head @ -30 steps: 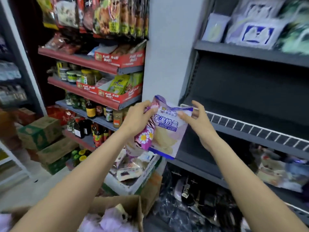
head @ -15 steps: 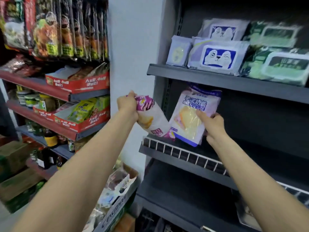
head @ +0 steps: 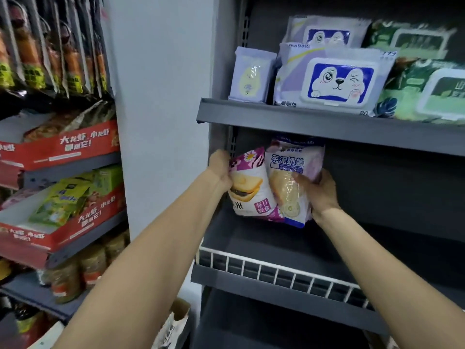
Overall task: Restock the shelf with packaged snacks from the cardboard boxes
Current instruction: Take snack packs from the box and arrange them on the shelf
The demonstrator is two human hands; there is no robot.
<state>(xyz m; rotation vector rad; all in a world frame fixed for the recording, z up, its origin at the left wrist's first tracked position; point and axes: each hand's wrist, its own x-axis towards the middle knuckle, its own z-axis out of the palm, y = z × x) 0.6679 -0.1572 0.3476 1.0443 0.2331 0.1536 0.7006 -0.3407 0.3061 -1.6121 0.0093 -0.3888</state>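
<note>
While both arms reach into the dark grey metal shelf [head: 251,238], the head view shows two snack packets standing side by side at its far left end, touching. The left hand [head: 220,170] grips the left edge of the white-and-purple sandwich-biscuit packet [head: 249,190], fingers curled round it. The right hand [head: 318,190] clamps the pale purple bread packet with a blue label [head: 293,177] from the right. Both packets stand with long axes near vertical, printed faces toward the camera, tops leaning slightly left. A white wire rail [head: 276,272] fronts the shelf.
</note>
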